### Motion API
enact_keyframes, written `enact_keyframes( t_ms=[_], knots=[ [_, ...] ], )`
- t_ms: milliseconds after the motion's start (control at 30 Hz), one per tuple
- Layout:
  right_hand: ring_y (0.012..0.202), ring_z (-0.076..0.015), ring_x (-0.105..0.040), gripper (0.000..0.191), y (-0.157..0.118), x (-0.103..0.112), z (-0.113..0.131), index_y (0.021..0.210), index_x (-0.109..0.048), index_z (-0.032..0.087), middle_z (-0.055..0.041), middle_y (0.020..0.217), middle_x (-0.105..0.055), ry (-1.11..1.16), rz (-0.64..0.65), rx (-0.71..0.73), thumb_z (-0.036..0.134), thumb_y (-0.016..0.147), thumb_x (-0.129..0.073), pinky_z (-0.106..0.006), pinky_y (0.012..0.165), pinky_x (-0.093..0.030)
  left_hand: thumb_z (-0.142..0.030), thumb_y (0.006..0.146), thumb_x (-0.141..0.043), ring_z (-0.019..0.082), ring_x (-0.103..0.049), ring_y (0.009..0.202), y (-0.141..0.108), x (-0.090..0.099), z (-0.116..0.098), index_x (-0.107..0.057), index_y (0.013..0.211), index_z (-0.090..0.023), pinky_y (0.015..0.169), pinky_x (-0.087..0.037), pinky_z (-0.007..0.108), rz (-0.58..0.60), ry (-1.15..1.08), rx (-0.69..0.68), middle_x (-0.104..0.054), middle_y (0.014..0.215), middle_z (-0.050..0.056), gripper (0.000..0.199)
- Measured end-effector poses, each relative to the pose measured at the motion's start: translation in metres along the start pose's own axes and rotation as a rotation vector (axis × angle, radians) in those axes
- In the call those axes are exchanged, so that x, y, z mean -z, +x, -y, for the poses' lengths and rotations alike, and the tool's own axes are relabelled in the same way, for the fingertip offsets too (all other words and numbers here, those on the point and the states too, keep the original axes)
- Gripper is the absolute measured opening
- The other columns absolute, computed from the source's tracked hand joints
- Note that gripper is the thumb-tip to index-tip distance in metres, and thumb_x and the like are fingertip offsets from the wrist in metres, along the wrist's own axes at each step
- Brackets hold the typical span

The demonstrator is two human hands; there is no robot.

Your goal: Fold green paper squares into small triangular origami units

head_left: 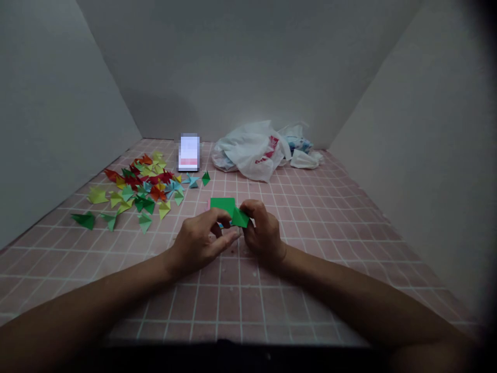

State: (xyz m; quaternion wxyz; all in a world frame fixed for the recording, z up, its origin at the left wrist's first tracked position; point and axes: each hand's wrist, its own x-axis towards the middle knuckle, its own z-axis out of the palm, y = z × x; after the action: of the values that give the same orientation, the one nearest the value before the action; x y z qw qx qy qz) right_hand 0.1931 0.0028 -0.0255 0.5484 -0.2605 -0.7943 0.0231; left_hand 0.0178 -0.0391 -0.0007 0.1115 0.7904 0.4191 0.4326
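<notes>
A small folded green paper point(240, 218) is pinched in my right hand point(264, 230), near the middle of the table. My left hand point(204, 235) is just left of it, thumb and forefinger apart, the fingertips close to the folded paper's left edge. Whether they touch it is hard to tell. Behind my left fingers lies a flat green sheet point(222, 203), with a bit of blue showing below it.
Many folded paper pieces point(143, 181) in red, yellow, green and blue spread over the left of the pink tiled-pattern table point(310, 233). Behind them stands a lit phone point(189, 153). White plastic bags point(252, 150) lie at the back, by the wall.
</notes>
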Motion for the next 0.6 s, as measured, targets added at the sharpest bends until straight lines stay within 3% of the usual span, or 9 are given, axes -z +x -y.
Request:
enact_keyframes(
  t_ms=[100, 200, 333, 600],
  knots=[
    [0.065, -0.0152, -0.063, 0.028, -0.001, -0.001, -0.004, 0.108, -0.047, 0.025, -0.0009, 0.08, -0.064, 0.007, 0.018, 0.032, 0.005, 0.089, -0.043, -0.025, 0.059, -0.048, -0.037, 0.093, -0.058, 0.011, -0.063, 0.051, 0.006, 0.004, -0.002, -0.063, 0.096, -0.015, 0.051, -0.053, 0.022, 0.037, -0.434, 0.444, -0.068, 0.074, 0.0, 0.022],
    [0.063, -0.0162, -0.062, 0.024, -0.004, -0.003, -0.007, 0.109, -0.05, 0.025, -0.0011, 0.076, -0.065, -0.008, 0.032, 0.089, 0.008, 0.093, -0.044, -0.027, 0.058, -0.047, -0.042, 0.089, -0.062, 0.01, -0.063, 0.052, 0.01, 0.005, -0.002, -0.065, 0.086, -0.014, 0.052, -0.053, 0.023, 0.116, -0.669, 0.645, -0.067, 0.071, 0.0, 0.028],
    [0.06, -0.016, -0.062, 0.019, -0.007, -0.005, -0.011, 0.108, -0.051, 0.024, -0.0008, 0.072, -0.066, -0.037, 0.064, 0.149, 0.011, 0.097, -0.042, -0.026, 0.056, -0.046, -0.041, 0.085, -0.066, 0.01, -0.062, 0.052, 0.01, 0.004, -0.002, -0.065, 0.08, -0.014, 0.054, -0.052, 0.021, 0.143, -0.753, 0.751, -0.064, 0.059, -0.001, 0.027],
    [0.061, -0.0148, -0.061, 0.013, -0.007, -0.006, -0.011, 0.107, -0.052, 0.022, -0.0004, 0.071, -0.065, 0.002, 0.117, 0.193, 0.015, 0.101, -0.043, -0.025, 0.056, -0.047, -0.04, 0.08, -0.073, 0.009, -0.062, 0.053, 0.01, 0.002, 0.001, -0.066, 0.078, -0.014, 0.055, -0.052, 0.021, 0.128, -0.804, 0.805, -0.066, 0.063, -0.002, 0.027]
  ],
)
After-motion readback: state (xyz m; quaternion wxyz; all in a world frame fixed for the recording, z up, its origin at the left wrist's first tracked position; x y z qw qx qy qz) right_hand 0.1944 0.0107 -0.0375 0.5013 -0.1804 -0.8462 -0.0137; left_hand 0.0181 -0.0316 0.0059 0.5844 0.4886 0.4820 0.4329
